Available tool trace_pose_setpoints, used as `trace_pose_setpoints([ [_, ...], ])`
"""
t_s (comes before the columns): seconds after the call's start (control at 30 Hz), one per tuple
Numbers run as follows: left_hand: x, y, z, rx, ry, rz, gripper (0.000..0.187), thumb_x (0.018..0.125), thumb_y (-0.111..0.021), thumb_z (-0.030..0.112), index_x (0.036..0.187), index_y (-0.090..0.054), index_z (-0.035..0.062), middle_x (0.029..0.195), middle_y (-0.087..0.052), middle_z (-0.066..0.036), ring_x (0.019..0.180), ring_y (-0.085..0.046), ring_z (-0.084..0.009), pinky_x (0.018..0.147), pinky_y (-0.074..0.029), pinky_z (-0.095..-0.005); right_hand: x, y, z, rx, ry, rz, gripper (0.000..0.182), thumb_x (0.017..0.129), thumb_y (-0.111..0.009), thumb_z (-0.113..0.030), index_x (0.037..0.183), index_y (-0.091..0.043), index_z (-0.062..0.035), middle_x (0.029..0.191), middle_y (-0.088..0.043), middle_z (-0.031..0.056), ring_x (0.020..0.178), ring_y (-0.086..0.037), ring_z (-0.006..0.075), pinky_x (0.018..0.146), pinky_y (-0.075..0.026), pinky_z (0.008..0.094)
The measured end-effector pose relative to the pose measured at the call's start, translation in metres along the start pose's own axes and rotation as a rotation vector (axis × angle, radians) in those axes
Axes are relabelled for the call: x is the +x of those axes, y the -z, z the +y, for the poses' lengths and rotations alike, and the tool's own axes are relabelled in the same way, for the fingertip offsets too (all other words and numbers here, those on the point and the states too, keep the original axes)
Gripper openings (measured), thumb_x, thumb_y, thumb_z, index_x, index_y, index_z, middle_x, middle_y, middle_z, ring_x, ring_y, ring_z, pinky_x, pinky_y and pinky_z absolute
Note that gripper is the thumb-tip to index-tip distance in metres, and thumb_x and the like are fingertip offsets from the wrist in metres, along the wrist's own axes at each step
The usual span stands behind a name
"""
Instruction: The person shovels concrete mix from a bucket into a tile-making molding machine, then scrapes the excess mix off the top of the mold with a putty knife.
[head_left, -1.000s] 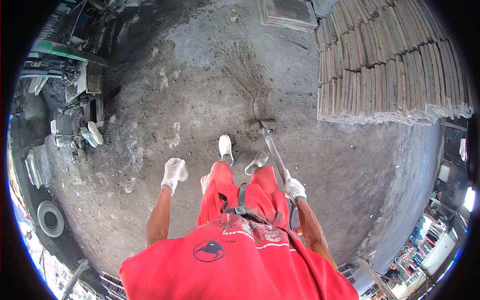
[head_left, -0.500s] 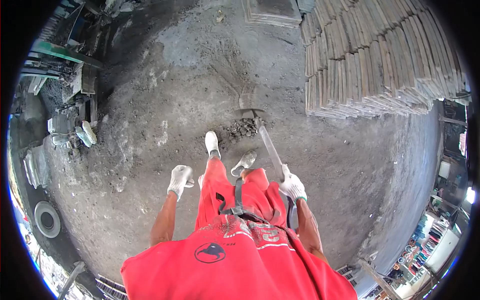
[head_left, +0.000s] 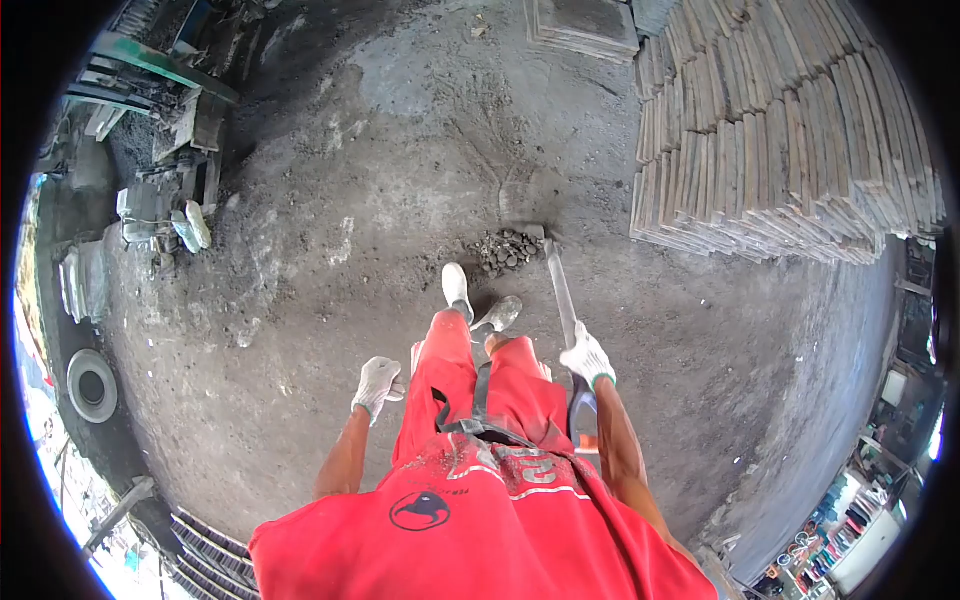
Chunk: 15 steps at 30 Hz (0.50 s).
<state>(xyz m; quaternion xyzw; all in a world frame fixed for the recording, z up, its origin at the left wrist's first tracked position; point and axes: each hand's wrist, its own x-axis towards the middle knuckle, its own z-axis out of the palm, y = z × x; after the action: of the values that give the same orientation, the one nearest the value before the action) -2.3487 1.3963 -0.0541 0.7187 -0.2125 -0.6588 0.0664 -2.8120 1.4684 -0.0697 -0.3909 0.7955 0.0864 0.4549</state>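
Observation:
My right hand [head_left: 588,357], in a white knit glove with a green cuff, is closed round the shaft of a shovel [head_left: 560,290]. The shovel slants away from me, its blade at the right edge of a small heap of dark lumps [head_left: 505,252] on the ground. A grip-like end shows beside my right thigh, partly hidden by my arm. My left hand [head_left: 378,388], also gloved, hangs by my left leg with fingers curled and nothing visible in it. My white shoes [head_left: 456,285] stand just short of the heap.
Tall stacks of wooden boards [head_left: 760,150] stand at the far right, with a lower board pile [head_left: 580,28] beside them. A green-topped frame [head_left: 165,65] and bagged items [head_left: 190,227] are at the left. A round ring-like object [head_left: 92,386] lies far left.
The shovel blade has shifted from the heap's far side to its right edge, and the shaft stands steeper. My view has turned slightly; my left hand still hangs curled.

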Motion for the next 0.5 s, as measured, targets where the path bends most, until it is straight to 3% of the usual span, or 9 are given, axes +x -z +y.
trace_pose_setpoints([
  [0.03,-0.001,0.001,0.003,0.000,0.001,0.008,0.021,0.093,-0.062,0.018,0.075,-0.059,0.0071,0.067,-0.060,-0.005,0.049,-0.063,-0.0187,0.044,-0.055,-0.0342,-0.019,0.011,-0.011,-0.016,-0.085,-0.126,0.099,0.073,-0.067,-0.025,0.161,-0.026,-0.0078,0.122,-0.068,0.0252,0.101,-0.071,0.0412,0.085,-0.057,0.0479],
  [0.1,0.010,0.005,0.011,0.016,-0.025,-0.016,0.021,0.093,-0.062,0.017,0.075,-0.058,0.0067,0.066,-0.060,-0.005,0.048,-0.063,-0.0187,0.044,-0.055,-0.0344,-0.033,-0.004,-0.001,0.034,-0.118,-0.177,0.089,0.074,-0.071,-0.030,0.153,-0.035,-0.0085,0.121,-0.068,0.0275,0.105,-0.069,0.0434,0.087,-0.057,0.0492],
  [0.17,0.028,0.013,0.010,0.038,-0.061,-0.057,0.020,0.093,-0.061,0.016,0.076,-0.057,0.0056,0.065,-0.059,-0.006,0.048,-0.063,-0.0189,0.044,-0.055,-0.0347,-0.042,-0.021,-0.006,-0.048,-0.094,-0.112,0.083,0.077,-0.071,-0.035,0.149,-0.037,-0.0094,0.122,-0.067,0.0288,0.111,-0.066,0.0462,0.092,-0.054,0.0523],
  [0.2,0.028,0.012,0.023,0.026,-0.038,-0.042,0.019,0.094,-0.063,0.018,0.081,-0.059,0.0050,0.069,-0.061,-0.007,0.051,-0.064,-0.0197,0.045,-0.056,-0.0352,-0.049,-0.016,-0.017,-0.016,-0.101,-0.146,0.082,0.083,-0.068,-0.041,0.151,-0.034,-0.0104,0.124,-0.066,0.0298,0.115,-0.063,0.0483,0.097,-0.051,0.0546],
  [0.4,0.038,0.030,0.066,-0.078,-0.111,0.029,0.018,0.095,-0.066,0.024,0.100,-0.060,0.0074,0.076,-0.064,-0.007,0.056,-0.066,-0.0199,0.051,-0.058,-0.0383,-0.051,-0.010,-0.029,-0.089,0.046,-0.076,0.067,0.100,-0.048,-0.046,0.155,-0.029,-0.0119,0.125,-0.065,0.0305,0.116,-0.062,0.0497,0.096,-0.051,0.0541],
  [0.5,0.041,0.041,0.068,-0.080,-0.126,0.065,0.022,0.095,-0.066,0.024,0.108,-0.060,0.0065,0.080,-0.064,-0.007,0.058,-0.067,-0.0207,0.053,-0.059,-0.0390,-0.029,-0.003,-0.040,-0.047,0.032,-0.078,0.070,0.100,-0.048,-0.047,0.156,-0.029,-0.0093,0.121,-0.066,0.0308,0.112,-0.064,0.0485,0.094,-0.052,0.0536],
])
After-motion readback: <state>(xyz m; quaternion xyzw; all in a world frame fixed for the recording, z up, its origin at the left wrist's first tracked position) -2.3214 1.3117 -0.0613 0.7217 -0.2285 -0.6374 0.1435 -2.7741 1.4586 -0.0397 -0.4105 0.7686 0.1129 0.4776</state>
